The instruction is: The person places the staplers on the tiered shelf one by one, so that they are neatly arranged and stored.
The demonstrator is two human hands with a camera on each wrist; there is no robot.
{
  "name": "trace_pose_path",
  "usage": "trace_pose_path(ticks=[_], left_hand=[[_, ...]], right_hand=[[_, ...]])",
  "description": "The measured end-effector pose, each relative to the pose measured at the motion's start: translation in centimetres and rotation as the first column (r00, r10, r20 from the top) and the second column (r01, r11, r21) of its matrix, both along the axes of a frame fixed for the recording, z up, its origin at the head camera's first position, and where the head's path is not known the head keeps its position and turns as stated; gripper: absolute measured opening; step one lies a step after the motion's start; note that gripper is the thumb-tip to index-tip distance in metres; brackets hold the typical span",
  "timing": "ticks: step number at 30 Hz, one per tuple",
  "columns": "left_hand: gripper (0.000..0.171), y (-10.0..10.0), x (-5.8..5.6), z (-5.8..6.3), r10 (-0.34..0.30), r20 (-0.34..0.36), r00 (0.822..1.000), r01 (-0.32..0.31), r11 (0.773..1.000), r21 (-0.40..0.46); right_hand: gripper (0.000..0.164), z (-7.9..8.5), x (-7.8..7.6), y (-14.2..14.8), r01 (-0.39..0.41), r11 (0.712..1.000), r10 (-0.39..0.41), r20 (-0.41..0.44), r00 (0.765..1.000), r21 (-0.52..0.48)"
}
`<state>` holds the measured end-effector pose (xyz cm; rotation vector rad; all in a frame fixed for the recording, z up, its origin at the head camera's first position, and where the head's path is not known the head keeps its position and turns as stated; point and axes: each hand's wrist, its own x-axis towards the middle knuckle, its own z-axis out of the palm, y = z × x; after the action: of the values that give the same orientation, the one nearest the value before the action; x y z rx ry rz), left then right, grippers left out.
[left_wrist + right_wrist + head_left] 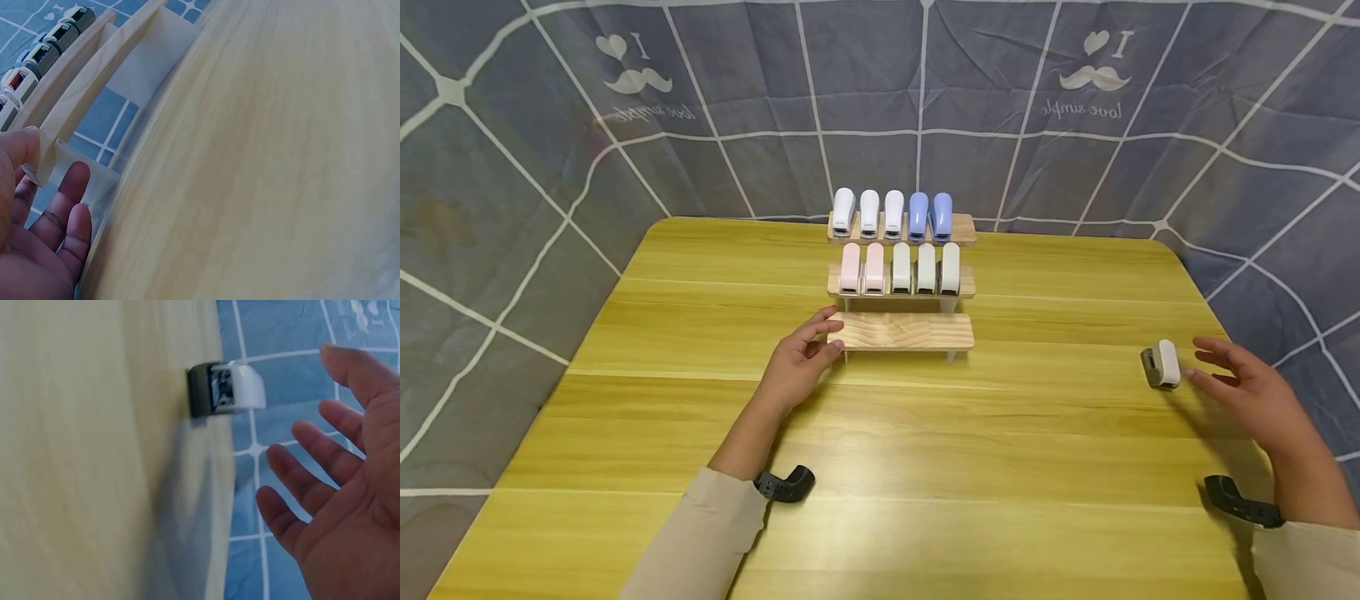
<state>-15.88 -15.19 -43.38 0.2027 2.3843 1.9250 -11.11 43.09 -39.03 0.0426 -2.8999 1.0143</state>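
Observation:
My left hand (797,364) pinches the left end of the bare front wooden shelf (898,331). In the left wrist view, my thumb and fingers meet that end of the wooden shelf (94,81), other fingers bent below it. Far to the right, a small stapler (1165,365) with a white top and a grey-brown base sits on the table. My right hand (1255,392) is just right of it, fingers spread and apart from it. The right wrist view shows the same stapler (228,390) beyond my fingertips, its dark mouth visible.
Behind the front shelf, the middle shelf (833,285) carries pink and pale grey staplers (901,268). White and blue staplers (918,215) stand on the back shelf (964,228). A grey checked cloth (865,92) surrounds the wooden table (1000,467).

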Motion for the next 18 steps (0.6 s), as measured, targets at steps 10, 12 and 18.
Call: trace_pose_path(ticks=[10,12,18], left_hand=[[0.031,0.0,0.0,0.1,0.0,-0.026,1.0,0.0,1.0,-0.002],[0.031,0.0,0.0,0.1,0.001,-0.022,1.0,-0.001,1.0,-0.007],[0.03,-0.1,0.1,0.0,0.003,-0.009,1.0,-0.003,1.0,-0.016]], right_hand=[[0.065,-1.6,-0.9,0.6,-0.139,0.984,0.147,0.066,0.987,-0.113],[0.067,-1.8,-1.0,0.4,-0.147,0.984,0.154,0.068,0.986,-0.106],[0.074,-1.7,-1.4,-0.2,-0.152,0.987,0.157,0.11,0.981,-0.052]])
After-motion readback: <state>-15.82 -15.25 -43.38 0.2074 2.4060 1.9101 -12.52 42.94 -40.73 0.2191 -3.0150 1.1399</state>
